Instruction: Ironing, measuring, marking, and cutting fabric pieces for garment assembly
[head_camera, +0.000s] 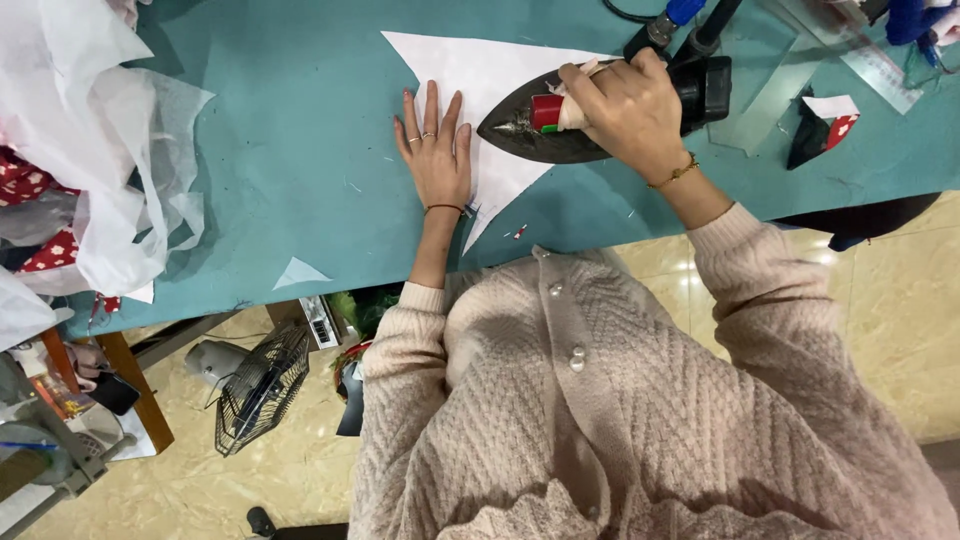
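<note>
Broadly: teal table (300, 120), bare cloth top. White triangular fabric piece (470, 70), lying flat mid-table, likely thin, limp and easily shifted; best pinned by palm. Dark steam iron (560, 140), resting on that piece, judged heavy and hot; take by handle only. Right hand (625, 110), fingers wrapped around the handle. Left hand (437, 150), fingers spread flat, pressing the fabric's edge.

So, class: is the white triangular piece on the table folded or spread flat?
Spread flat: the white triangular piece lies open on the table, left hand pressing it.
</note>
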